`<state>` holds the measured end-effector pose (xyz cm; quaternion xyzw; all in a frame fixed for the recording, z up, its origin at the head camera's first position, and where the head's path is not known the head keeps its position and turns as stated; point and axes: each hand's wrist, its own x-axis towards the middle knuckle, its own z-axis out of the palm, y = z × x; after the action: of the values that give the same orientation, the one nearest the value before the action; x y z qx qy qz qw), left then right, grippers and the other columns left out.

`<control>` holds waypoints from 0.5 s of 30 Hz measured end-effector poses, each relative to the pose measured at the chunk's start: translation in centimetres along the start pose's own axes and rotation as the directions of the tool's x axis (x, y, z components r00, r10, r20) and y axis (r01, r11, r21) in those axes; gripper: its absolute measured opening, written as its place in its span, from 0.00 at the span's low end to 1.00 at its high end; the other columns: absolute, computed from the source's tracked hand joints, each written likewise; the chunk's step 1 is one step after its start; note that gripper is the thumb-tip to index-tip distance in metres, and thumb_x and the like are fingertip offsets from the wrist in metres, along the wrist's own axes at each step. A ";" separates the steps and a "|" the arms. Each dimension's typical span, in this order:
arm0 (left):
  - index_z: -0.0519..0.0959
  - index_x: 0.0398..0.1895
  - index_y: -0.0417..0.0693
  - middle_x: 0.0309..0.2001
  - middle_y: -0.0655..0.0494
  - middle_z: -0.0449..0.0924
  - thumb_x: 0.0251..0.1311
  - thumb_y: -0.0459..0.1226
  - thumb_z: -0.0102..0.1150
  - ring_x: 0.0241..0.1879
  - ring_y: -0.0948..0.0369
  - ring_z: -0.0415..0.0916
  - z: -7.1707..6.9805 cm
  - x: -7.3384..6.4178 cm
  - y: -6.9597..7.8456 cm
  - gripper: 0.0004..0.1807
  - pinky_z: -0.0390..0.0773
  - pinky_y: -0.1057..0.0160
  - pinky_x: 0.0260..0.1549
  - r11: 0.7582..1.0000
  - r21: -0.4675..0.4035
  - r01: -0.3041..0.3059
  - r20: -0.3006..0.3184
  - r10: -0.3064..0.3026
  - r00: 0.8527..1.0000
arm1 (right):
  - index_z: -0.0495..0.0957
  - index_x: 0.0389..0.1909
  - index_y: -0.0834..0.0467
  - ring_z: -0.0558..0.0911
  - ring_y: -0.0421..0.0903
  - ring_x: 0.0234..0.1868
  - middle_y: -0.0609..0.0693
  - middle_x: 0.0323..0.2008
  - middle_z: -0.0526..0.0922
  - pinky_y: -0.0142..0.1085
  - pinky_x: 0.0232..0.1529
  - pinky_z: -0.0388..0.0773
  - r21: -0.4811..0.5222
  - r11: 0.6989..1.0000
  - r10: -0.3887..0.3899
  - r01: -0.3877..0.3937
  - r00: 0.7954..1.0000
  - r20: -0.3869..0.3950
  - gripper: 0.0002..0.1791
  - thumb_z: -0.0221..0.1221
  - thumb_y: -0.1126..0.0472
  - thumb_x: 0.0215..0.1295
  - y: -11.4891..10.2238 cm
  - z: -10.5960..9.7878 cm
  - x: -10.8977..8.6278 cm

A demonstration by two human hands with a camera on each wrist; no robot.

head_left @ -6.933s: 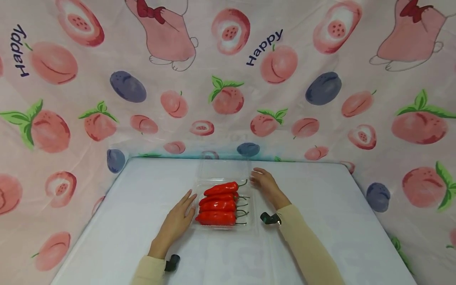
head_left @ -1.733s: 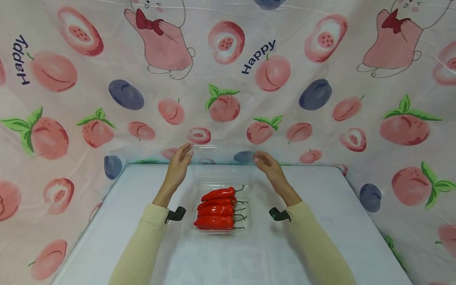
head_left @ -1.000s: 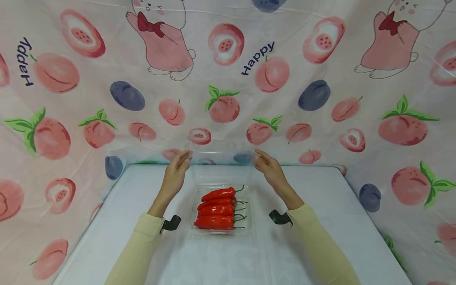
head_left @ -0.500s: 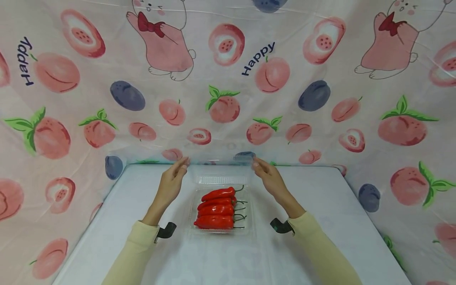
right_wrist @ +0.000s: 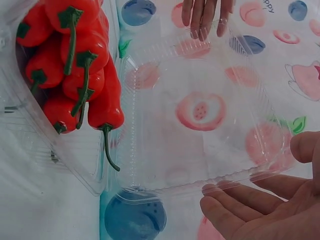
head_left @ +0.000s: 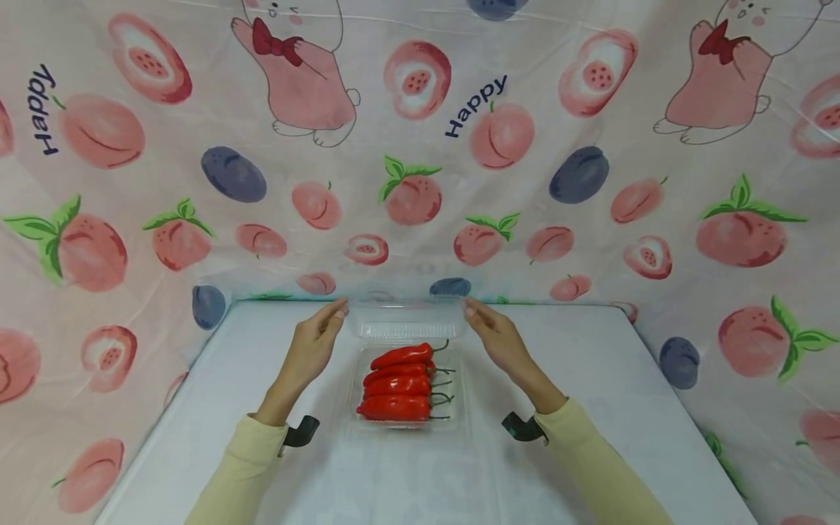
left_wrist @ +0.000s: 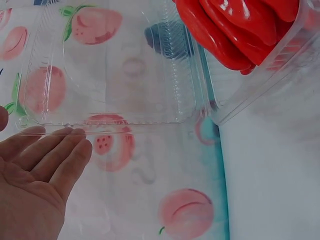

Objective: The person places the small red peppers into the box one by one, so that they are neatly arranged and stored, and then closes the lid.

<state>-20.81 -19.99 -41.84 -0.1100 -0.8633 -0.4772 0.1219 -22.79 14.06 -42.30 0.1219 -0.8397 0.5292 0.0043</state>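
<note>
A clear plastic clamshell box (head_left: 461, 408) stands in the middle of the table, with several glossy red peppers (head_left: 397, 386) stacked inside, green stems to the right. Its hinged clear lid (head_left: 410, 313) is raised at the far side, tilted above the table. My left hand (head_left: 311, 346) touches the lid's left edge with nearly straight fingers; in the left wrist view those fingers (left_wrist: 65, 157) lie along its rim. At the lid's right edge is my right hand (head_left: 502, 339), and in the right wrist view its fingers (right_wrist: 240, 202) touch the rim, thumb apart.
A white-covered table (head_left: 564, 474) lies under the box. Behind it and at both sides hangs a pink fruit-print cloth (head_left: 420, 109). Each wrist bears a small black camera, one at the left (head_left: 302, 432) and one at the right (head_left: 523, 427).
The left hand has gone from the box's left side to the lid's edge. The lid rose from lying back; over the last second, both hands and the lid's edge have come lower and nearer.
</note>
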 end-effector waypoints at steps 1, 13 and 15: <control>0.70 0.69 0.47 0.63 0.44 0.77 0.75 0.48 0.42 0.62 0.47 0.76 0.0 -0.1 0.0 0.26 0.74 0.41 0.62 1.000 0.005 -0.001 0.001 0.001 1.000 | 0.64 0.73 0.54 0.69 0.56 0.71 0.55 0.70 0.70 0.56 0.70 0.65 -0.001 1.000 0.001 -0.001 1.000 0.003 0.32 0.47 0.42 0.75 0.0 0.0 -0.2; 0.68 0.70 0.45 0.65 0.45 0.74 0.75 0.50 0.42 0.62 0.46 0.75 -0.3 -1.7 0.0 0.28 0.74 0.42 0.61 0.999 0.024 -0.025 0.040 0.024 0.999 | 0.66 0.71 0.55 0.71 0.56 0.70 0.55 0.69 0.71 0.56 0.69 0.68 0.026 1.000 0.001 -0.002 1.000 0.006 0.32 0.51 0.43 0.73 0.0 0.4 -1.7; 0.68 0.70 0.46 0.65 0.45 0.74 0.75 0.50 0.42 0.62 0.46 0.75 -0.3 -1.9 0.1 0.28 0.74 0.42 0.61 1.000 0.025 -0.019 0.045 0.018 0.999 | 0.66 0.71 0.56 0.72 0.56 0.68 0.55 0.68 0.72 0.55 0.67 0.70 0.023 1.000 -0.002 0.002 1.000 0.004 0.32 0.52 0.43 0.72 0.3 0.6 -1.9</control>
<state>-18.97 -20.33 -42.21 -0.1271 -0.8708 -0.4624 0.1083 -20.92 14.06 -43.06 0.1241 -0.8334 0.5385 0.0016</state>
